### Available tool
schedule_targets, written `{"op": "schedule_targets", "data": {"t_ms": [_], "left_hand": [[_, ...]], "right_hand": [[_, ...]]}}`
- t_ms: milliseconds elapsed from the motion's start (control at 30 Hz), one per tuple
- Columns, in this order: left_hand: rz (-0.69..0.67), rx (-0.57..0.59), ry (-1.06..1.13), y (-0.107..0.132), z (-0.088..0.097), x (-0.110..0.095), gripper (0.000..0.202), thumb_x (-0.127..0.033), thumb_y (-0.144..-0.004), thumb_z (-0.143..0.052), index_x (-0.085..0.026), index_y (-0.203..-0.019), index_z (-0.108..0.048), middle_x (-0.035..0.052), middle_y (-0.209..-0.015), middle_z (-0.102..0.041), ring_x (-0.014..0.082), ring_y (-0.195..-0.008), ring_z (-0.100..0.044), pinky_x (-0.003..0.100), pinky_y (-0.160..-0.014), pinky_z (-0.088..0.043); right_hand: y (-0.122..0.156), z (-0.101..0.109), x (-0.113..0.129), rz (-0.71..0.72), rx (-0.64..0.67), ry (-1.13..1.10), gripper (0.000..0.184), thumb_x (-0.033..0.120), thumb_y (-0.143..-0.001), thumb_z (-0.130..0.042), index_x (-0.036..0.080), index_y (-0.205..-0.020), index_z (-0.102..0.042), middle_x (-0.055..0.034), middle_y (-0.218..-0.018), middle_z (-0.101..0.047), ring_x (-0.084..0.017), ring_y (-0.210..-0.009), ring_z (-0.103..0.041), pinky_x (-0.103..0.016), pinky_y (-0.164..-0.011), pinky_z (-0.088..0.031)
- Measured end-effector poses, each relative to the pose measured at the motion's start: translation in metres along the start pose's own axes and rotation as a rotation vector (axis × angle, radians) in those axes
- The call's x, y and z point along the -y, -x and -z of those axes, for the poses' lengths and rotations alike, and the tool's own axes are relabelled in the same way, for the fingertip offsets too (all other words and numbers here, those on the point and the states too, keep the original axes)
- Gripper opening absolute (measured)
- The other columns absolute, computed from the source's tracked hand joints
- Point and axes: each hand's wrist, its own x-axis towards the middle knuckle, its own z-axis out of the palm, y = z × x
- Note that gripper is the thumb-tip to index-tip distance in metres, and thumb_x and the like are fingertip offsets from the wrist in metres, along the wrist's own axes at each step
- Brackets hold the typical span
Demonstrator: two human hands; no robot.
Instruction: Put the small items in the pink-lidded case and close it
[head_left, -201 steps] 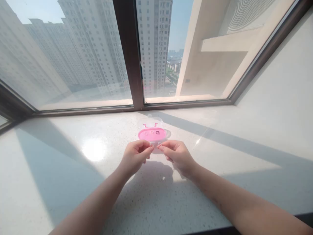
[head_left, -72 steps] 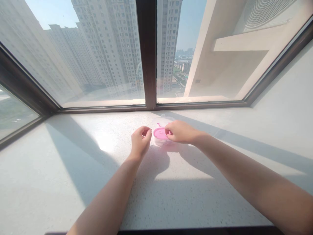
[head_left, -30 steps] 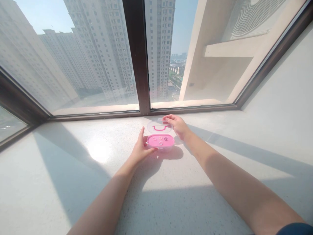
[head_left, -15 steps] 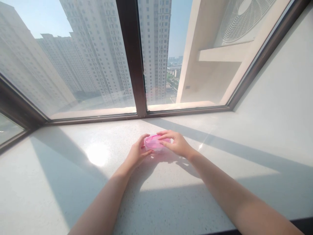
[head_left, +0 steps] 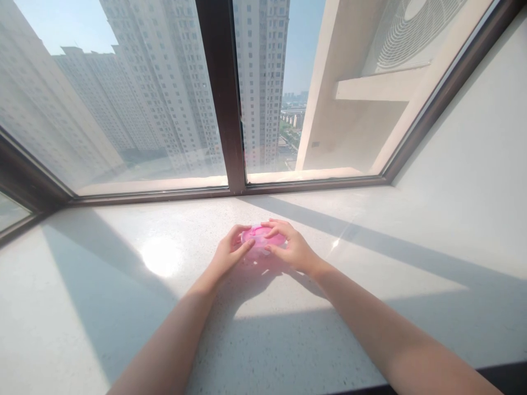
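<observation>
A small pink oval case (head_left: 259,238) with a clear lid lies closed on the white stone windowsill (head_left: 123,307), a short way in front of the window frame. My left hand (head_left: 229,255) curls round its left end, thumb and fingers on the rim. My right hand (head_left: 288,247) rests over its right half, fingers bent and pressing on the lid. Both hands hide much of the case.
A dark brown window frame (head_left: 222,104) with a centre post runs along the back of the sill. A white wall (head_left: 473,164) rises at the right. A bright sun patch (head_left: 160,257) lies left of the hands. The sill's dark front edge (head_left: 506,370) shows at bottom right.
A second ago the lid stood open, showing small rings in the pink tray. My right hand swung the lid down, and both hands now press on the closed case.
</observation>
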Motion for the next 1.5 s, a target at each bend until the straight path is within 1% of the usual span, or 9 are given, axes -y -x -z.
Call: {"op": "schedule_targets", "data": {"t_ms": [100,233,300,500,767,900,1233,1367,1500], "left_hand": [[0.024,-0.024,0.028,-0.001,-0.003,0.0,0.04,-0.044,-0.081,-0.064,-0.017,-0.11,-0.055,0.0101,-0.1,-0.067,0.0226,-0.086,-0.067,0.033,-0.072,-0.053],[0.036,-0.008,0.073,-0.002,-0.002,-0.001,0.04,-0.043,-0.079,-0.067,-0.018,-0.107,-0.055,0.0095,-0.101,-0.067,0.0217,-0.085,-0.067,0.03,-0.067,-0.053],[0.04,0.014,0.091,-0.002,-0.001,-0.001,0.039,-0.041,-0.079,-0.067,-0.018,-0.107,-0.054,0.0098,-0.102,-0.067,0.0219,-0.085,-0.067,0.03,-0.066,-0.054],[0.053,0.034,0.125,-0.003,-0.001,-0.001,0.04,-0.041,-0.078,-0.068,-0.018,-0.107,-0.052,0.0102,-0.101,-0.068,0.022,-0.083,-0.067,0.03,-0.062,-0.054],[0.08,0.051,0.12,-0.003,-0.001,-0.003,0.04,-0.039,-0.079,-0.068,-0.019,-0.108,-0.05,0.0075,-0.096,-0.067,0.0185,-0.071,-0.067,0.029,-0.058,-0.054],[0.077,0.062,0.116,-0.002,0.0,-0.004,0.038,-0.039,-0.08,-0.067,-0.019,-0.107,-0.049,0.0074,-0.096,-0.066,0.0181,-0.071,-0.067,0.029,-0.058,-0.054],[0.056,0.067,0.094,-0.003,0.001,-0.003,0.038,-0.038,-0.081,-0.066,-0.018,-0.108,-0.05,0.0101,-0.103,-0.067,0.0223,-0.087,-0.067,0.032,-0.069,-0.055],[0.032,0.061,0.071,-0.004,0.002,0.0,0.039,-0.039,-0.081,-0.066,-0.018,-0.11,-0.05,0.0098,-0.102,-0.066,0.0224,-0.087,-0.067,0.034,-0.071,-0.054],[-0.061,0.017,-0.034,-0.003,0.001,0.006,0.042,-0.037,-0.076,-0.071,-0.019,-0.109,-0.052,0.0088,-0.101,-0.066,0.0232,-0.094,-0.064,0.039,-0.083,-0.052]], "right_hand": [[0.0,-0.001,-0.001,-0.005,0.023,0.0,0.019,0.018,-0.077,-0.067,0.025,-0.095,-0.066,-0.0051,-0.124,-0.062,-0.026,-0.129,-0.043,-0.05,-0.106,-0.032],[-0.001,0.002,-0.003,0.04,0.057,0.036,0.041,0.018,-0.078,-0.068,0.029,-0.117,-0.065,-0.0048,-0.127,-0.061,-0.026,-0.129,-0.042,-0.05,-0.108,-0.031],[-0.001,0.003,-0.006,0.052,0.085,0.06,0.047,0.019,-0.077,-0.07,0.031,-0.122,-0.063,-0.0045,-0.13,-0.059,-0.028,-0.13,-0.041,-0.052,-0.108,-0.031],[-0.001,0.004,-0.009,0.071,0.103,0.109,0.051,0.021,-0.075,-0.072,0.034,-0.124,-0.062,-0.0028,-0.131,-0.058,-0.03,-0.13,-0.04,-0.055,-0.107,-0.031],[0.001,0.0,-0.01,0.144,0.085,0.185,0.052,0.02,-0.076,-0.069,0.032,-0.126,-0.06,-0.0023,-0.13,-0.059,-0.029,-0.126,-0.042,-0.053,-0.107,-0.032],[0.002,-0.003,-0.011,0.182,0.07,0.199,0.052,0.018,-0.077,-0.066,0.03,-0.127,-0.059,-0.0021,-0.129,-0.059,-0.028,-0.125,-0.042,-0.052,-0.107,-0.033],[0.006,-0.007,-0.017,0.281,0.088,0.269,0.052,0.016,-0.083,-0.06,0.027,-0.134,-0.053,-0.004,-0.128,-0.06,-0.028,-0.126,-0.04,-0.053,-0.107,-0.033],[0.006,-0.006,-0.017,0.273,0.073,0.245,0.051,0.016,-0.085,-0.06,0.026,-0.134,-0.053,-0.0047,-0.129,-0.059,-0.028,-0.127,-0.04,-0.054,-0.108,-0.033],[0.001,0.003,-0.016,0.228,0.148,0.138,0.047,0.021,-0.085,-0.063,0.027,-0.132,-0.055,-0.003,-0.129,-0.06,-0.027,-0.13,-0.039,-0.052,-0.108,-0.034]]}}
